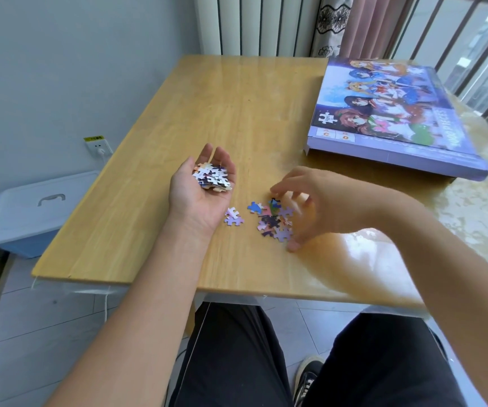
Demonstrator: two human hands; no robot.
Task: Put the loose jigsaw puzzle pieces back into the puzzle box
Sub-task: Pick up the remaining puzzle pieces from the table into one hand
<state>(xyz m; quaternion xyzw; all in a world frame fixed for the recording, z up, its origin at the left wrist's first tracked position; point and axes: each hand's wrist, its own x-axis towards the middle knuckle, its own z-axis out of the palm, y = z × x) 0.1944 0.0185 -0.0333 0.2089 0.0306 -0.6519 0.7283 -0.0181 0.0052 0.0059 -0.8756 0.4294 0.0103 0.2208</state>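
Glossy wooden table [207,113]; glossy cardboard puzzle box [389,118].

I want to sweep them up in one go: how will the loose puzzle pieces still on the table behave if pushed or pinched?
The loose puzzle pieces look thin, flat and light, so they would probably slide easily on the glossy table. Lying flat, they may be hard to pinch. Where they overlap, a push would likely scatter them rather than move them together.

Left hand [200,188] lies palm up, fingers gently cupped, forearm stretched straight out. Right hand [310,204] arches palm down, blurred, fingers curled downward and spread, thumb tip low, forearm reaching in from the right.
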